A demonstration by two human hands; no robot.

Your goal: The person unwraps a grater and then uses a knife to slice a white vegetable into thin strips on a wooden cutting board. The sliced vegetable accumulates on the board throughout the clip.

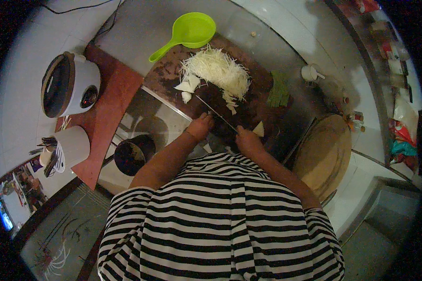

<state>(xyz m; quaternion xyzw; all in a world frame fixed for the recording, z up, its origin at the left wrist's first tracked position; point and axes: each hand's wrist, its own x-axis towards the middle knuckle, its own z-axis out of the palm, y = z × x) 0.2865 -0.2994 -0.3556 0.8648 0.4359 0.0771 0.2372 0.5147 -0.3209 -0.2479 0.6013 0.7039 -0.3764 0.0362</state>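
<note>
My right hand (249,141) is closed around the handle end of a knife (216,114), whose thin blade slants up and left over a dark cutting board (161,75). Beside the blade, my left hand (201,127) rests at the board's near edge with its fingers bent; whether it holds something small is hidden. A heap of pale shredded vegetable (216,68) lies on the board beyond the knife. White chunks (188,87) sit at the heap's left side. Near my right hand is a pale wedge-shaped piece (259,129). Green stalks (278,89) lie farther right.
A green plastic ladle (194,30) lies at the board's far edge. At left stand an electric cooker (72,84) and a white utensil holder (74,145). A dark round bin (128,158) is below my left forearm. A round wooden board (323,158) leans at right.
</note>
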